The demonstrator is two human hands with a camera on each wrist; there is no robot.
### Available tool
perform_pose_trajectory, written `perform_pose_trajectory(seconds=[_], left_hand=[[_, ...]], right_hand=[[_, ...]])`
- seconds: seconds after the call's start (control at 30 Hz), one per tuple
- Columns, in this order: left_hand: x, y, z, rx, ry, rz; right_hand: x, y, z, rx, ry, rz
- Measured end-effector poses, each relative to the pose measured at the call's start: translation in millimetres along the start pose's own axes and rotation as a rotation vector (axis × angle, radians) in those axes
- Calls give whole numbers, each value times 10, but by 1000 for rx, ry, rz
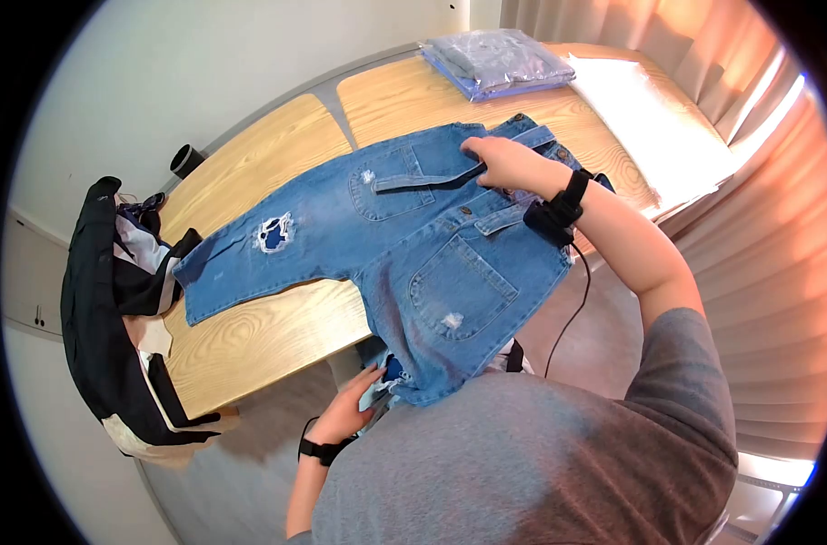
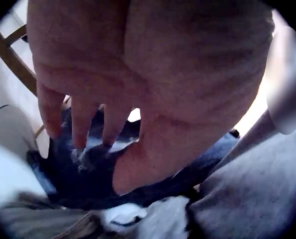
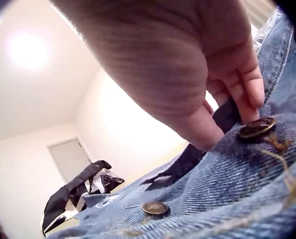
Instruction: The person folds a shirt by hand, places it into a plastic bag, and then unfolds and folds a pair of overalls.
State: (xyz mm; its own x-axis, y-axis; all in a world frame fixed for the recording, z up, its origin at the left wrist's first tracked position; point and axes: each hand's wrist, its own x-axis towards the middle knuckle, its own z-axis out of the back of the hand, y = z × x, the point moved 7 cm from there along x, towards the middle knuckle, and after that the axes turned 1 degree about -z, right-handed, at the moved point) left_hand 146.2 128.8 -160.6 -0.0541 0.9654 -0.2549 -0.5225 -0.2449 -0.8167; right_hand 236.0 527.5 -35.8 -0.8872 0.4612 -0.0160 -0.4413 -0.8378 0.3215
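Note:
Blue ripped denim trousers (image 1: 323, 200) lie across the table, one leg stretched left and the other hanging over the near edge. My right hand (image 1: 513, 168) is at the waist end and pinches a long denim strap (image 1: 423, 182) between thumb and fingers. In the right wrist view, the dark side of the strap shows between thumb and fingers, beside a metal button (image 3: 257, 128). My left hand (image 1: 354, 404) is low at the hanging leg, its fairly straight fingers touching the denim around a frayed hole (image 1: 393, 371). The left wrist view shows its palm (image 2: 153, 74) with fingers spread over dark denim.
Grey clothing in a clear plastic bag (image 1: 500, 59) lies at the back of the wooden table (image 1: 268, 336), with white sheets (image 1: 654, 127) to its right. Black and white garments (image 1: 95, 300) hang at the left end. A black cylinder (image 1: 186, 161) stands near the wall.

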Motion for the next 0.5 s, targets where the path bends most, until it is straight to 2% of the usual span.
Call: perform_pose_trajectory(seconds=[0.1, 0.23, 0.27, 0.3, 0.37, 0.43, 0.47, 0.5], left_hand=[[87, 107, -100, -38, -63, -20], [225, 193, -139, 83, -87, -25], [253, 224, -133, 75, -76, -19], [282, 245, -130, 67, -67, -14], [329, 152, -76, 114, -102, -84], [366, 199, -84, 41, -55, 43], [369, 130, -66, 75, -113, -38], [363, 133, -92, 75, -108, -44]], right_hand=[[-48, -11, 172, 30, -75, 48], [-473, -27, 536, 115, -309, 60], [-561, -54, 533, 120, -196, -16], [-685, -71, 520, 115, -196, -26], [-918, 59, 348, 225, 12, 141], [-1029, 32, 126, 132, 53, 145], [-1037, -25, 31, 136, -17, 149], [-1036, -35, -10, 132, -19, 142]])
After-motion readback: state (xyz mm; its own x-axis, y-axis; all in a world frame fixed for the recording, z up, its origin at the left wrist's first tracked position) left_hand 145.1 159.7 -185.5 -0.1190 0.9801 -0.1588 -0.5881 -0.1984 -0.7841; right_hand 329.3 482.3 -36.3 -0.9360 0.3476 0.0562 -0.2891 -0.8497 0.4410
